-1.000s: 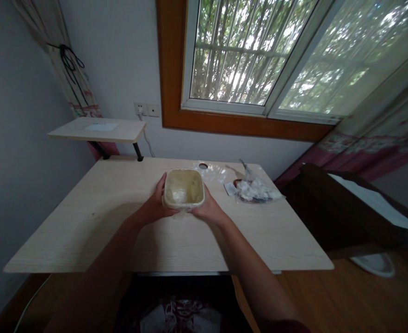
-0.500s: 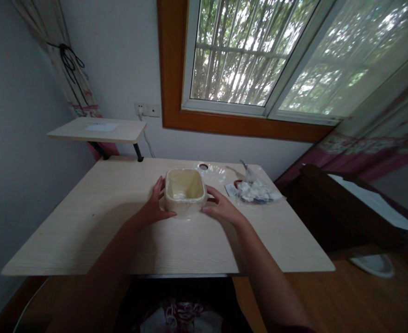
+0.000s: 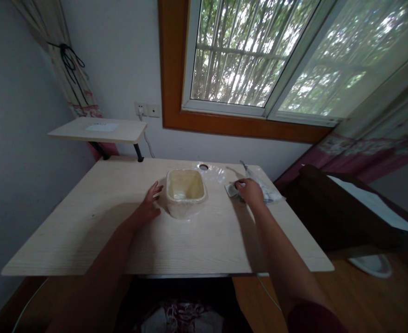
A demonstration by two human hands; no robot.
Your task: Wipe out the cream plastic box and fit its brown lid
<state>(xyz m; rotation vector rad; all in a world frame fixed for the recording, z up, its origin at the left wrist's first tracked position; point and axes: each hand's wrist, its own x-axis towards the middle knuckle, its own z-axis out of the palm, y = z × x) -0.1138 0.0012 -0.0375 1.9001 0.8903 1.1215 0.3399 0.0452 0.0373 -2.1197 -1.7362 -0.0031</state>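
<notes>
A cream, rounded-square container point(image 3: 186, 208), open at the top, stands upright on the pale wooden table point(image 3: 190, 249). Just left of it is my left hand point(image 3: 150, 203), fingers apart and holding nothing. My right hand point(image 3: 250, 192) is over the clear plastic bag point(image 3: 271, 192) with white contents at the right of the table. Its fingers are closed at the bag's left side, around a small brown ring-shaped item that is mostly hidden. A small pale packet point(image 3: 230, 188) lies beside those fingertips.
A small raised shelf point(image 3: 120, 132) with a paper on it stands at the back left. Clear plastic film point(image 3: 218, 173) lies near the round hole point(image 3: 203, 167) at the table's back. Right of the table is a dark brown piece of furniture point(image 3: 349, 212).
Both hands have come off the container. My right hand has moved right to the plastic bag and closed there; my left hand has shifted slightly left. The container has stayed in place.
</notes>
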